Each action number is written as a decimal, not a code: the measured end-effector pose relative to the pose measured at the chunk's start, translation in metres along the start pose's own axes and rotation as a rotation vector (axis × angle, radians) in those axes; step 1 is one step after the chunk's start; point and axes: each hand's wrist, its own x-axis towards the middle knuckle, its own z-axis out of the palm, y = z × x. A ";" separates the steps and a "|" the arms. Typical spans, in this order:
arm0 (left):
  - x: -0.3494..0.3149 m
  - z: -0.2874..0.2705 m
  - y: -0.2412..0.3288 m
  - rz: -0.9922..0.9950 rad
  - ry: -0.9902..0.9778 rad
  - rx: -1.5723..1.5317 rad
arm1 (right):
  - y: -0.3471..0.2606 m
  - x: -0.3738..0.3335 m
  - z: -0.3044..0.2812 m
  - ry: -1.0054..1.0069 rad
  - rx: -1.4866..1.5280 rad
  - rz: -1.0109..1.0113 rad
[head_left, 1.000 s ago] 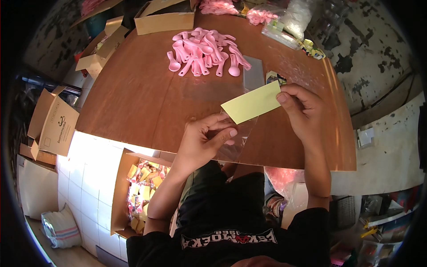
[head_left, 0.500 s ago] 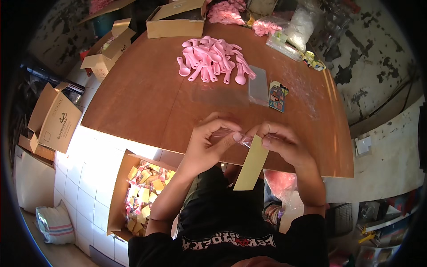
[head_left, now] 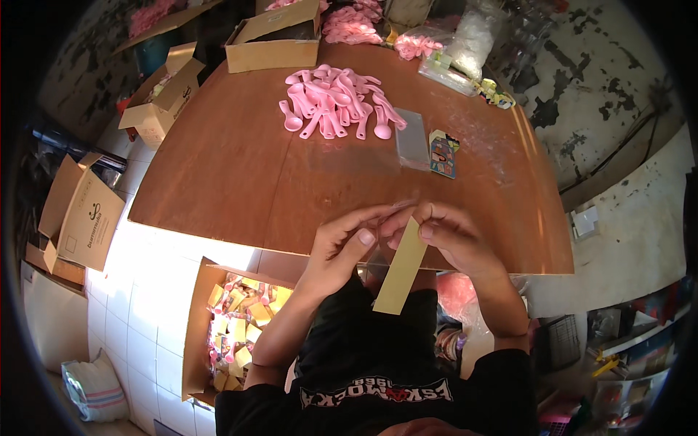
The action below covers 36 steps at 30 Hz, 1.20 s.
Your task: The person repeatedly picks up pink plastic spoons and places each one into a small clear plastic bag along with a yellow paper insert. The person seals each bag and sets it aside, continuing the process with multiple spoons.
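A long yellow card strip (head_left: 401, 272) hangs at a slant from my right hand (head_left: 452, 231), whose thumb and fingers pinch its upper end. Close to its left, my left hand (head_left: 343, 245) curls with the thumb toward me around a thin clear plastic bag (head_left: 376, 256). Much of that bag is hard to see, being see-through and partly behind the fingers. Both hands are above the table's near edge. Farther off, a heap of pink plastic spoons (head_left: 334, 98) lies on the brown table (head_left: 218, 174). Flat clear bags (head_left: 412, 138) and a colourful printed card (head_left: 443, 154) lie right of it.
Below the table's left front stands an open carton (head_left: 195, 327) filled with packed pink spoons and yellow cards. More cartons stand at the left (head_left: 91, 218) and on the table's far edge (head_left: 273, 51). Clear plastic packs (head_left: 454, 73) lie at the far right.
My hands have shifted slightly relative to each other, with the left fingers now straighter toward the right hand. The yellow strip stays pinched. The whole view has shifted a little.
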 end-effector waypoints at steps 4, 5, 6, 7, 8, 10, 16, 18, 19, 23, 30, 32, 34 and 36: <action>-0.001 -0.004 0.001 0.033 0.046 -0.020 | -0.002 0.005 0.012 -0.011 0.033 0.028; -0.003 -0.009 0.000 0.029 0.050 -0.023 | -0.003 0.005 0.014 -0.012 0.035 0.034; -0.004 -0.012 0.000 -0.013 0.067 -0.002 | -0.003 0.005 0.016 0.050 0.004 -0.015; -0.005 -0.015 0.001 -0.052 0.086 0.021 | -0.004 0.006 0.017 0.108 -0.028 -0.067; -0.005 -0.016 0.001 -0.052 0.137 0.080 | -0.007 0.004 0.014 0.237 -0.102 -0.076; -0.005 -0.018 0.004 -0.047 0.151 0.055 | -0.011 0.008 0.006 0.381 -0.179 -0.261; -0.009 -0.017 0.008 -0.107 0.159 0.001 | -0.016 0.026 0.006 0.690 -0.337 -0.517; -0.010 -0.016 0.010 -0.111 0.164 0.013 | -0.015 0.030 0.009 0.691 -0.351 -0.497; -0.009 -0.016 0.012 -0.110 0.164 0.011 | -0.015 0.030 0.007 0.656 -0.457 -0.457; -0.007 -0.016 0.009 -0.081 0.128 0.068 | -0.016 0.027 0.001 0.512 -0.556 -0.388; -0.004 -0.013 0.004 -0.117 0.075 0.139 | -0.005 0.032 0.003 0.430 -0.595 -0.333; -0.001 -0.010 0.008 -0.150 0.064 0.140 | -0.008 0.031 0.004 0.356 -0.654 -0.332; 0.001 -0.013 0.008 -0.181 0.056 0.144 | -0.005 0.033 0.000 0.339 -0.672 -0.352; 0.001 -0.021 0.007 -0.222 0.004 0.371 | -0.004 0.036 -0.002 0.318 -0.688 -0.375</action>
